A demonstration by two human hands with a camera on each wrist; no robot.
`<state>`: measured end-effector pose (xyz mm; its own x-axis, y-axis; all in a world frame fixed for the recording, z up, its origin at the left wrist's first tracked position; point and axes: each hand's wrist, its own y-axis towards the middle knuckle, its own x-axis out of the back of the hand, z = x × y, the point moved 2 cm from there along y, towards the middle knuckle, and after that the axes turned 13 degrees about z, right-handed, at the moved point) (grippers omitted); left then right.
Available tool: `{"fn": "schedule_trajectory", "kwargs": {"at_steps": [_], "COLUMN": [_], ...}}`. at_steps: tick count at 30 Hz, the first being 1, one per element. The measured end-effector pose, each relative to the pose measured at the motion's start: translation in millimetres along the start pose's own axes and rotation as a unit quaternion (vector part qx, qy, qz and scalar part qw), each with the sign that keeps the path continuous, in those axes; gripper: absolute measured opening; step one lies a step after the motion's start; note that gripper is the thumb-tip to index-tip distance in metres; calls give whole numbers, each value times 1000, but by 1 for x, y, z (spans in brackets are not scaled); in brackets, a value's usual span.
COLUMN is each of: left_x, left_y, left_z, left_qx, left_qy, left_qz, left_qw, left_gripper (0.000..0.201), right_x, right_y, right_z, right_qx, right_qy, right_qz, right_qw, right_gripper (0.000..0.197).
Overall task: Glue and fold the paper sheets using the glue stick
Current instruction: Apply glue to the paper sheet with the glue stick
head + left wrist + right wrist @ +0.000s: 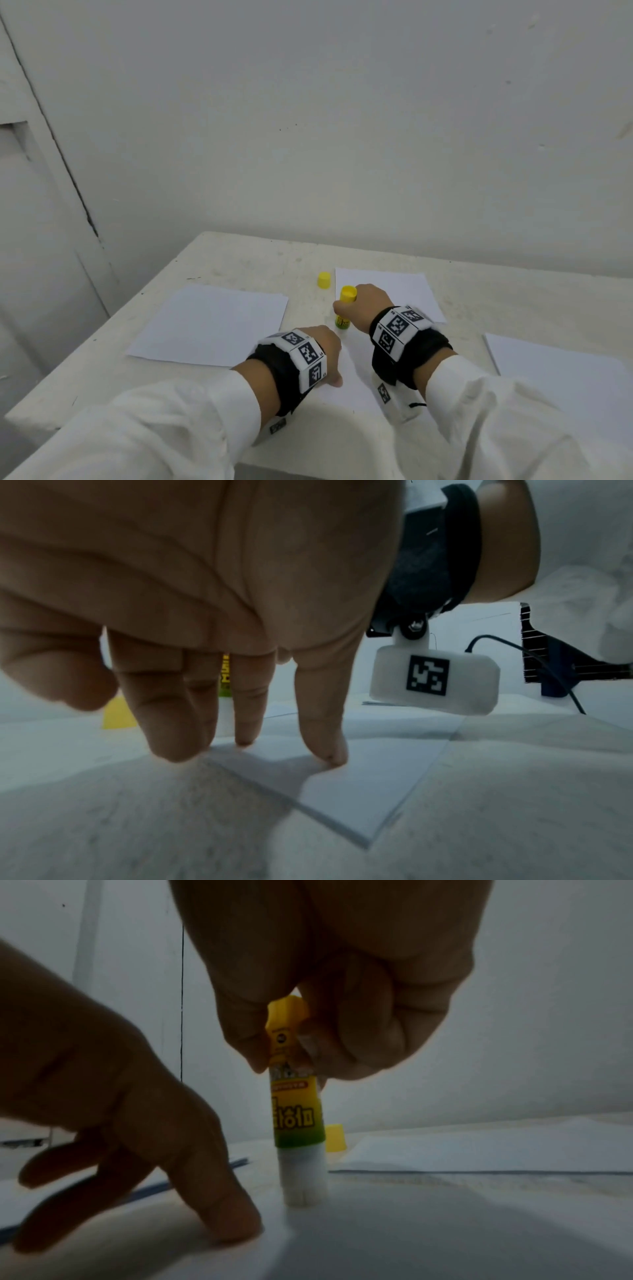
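Two hands work close together at the near middle of the table (102,346) in the head view. The right hand (368,305) is curled round a glue stick (344,310), held upright with its yellow base up and its glue end down on the paper sheet (356,383) lying under both wrists. The left hand (325,349) rests just beside and nearer the person, fingers down on that sheet. A loose yellow cap (323,280) stands beyond, and other sheets lie to the left, behind and to the right.

From the left wrist, straight fingertips (334,758) press the sheet's corner (342,799) flat, gripping nothing; the stick shows between the fingers, just ahead.

From the right wrist, thumb and fingers (373,1042) pinch the stick's upper half (294,1102), its long axis vertical, its white glue end touching paper right beside the left hand's fingers (219,1218). The coming stroke probably has to run away from that pinning hand.
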<state>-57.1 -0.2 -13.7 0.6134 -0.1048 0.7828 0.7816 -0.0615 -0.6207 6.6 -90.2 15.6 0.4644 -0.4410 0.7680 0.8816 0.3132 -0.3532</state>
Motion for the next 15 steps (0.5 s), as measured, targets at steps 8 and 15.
{"fn": "schedule_trajectory", "kwargs": {"at_steps": [8, 15], "left_x": [5, 6], "left_y": [6, 10], "left_z": [11, 21], "left_qx": [-14, -16], "left_qy": [70, 1], "left_qz": [16, 23], "left_qw": [997, 1000], "left_gripper": [68, 83], "right_x": [29, 61], "right_y": [-10, -35], "right_z": [-48, -102], "right_qx": [-52, -129], "right_qy": [-47, -23], "right_qz": [-31, -82], "right_qw": [997, 988], "right_gripper": [37, 34]}}
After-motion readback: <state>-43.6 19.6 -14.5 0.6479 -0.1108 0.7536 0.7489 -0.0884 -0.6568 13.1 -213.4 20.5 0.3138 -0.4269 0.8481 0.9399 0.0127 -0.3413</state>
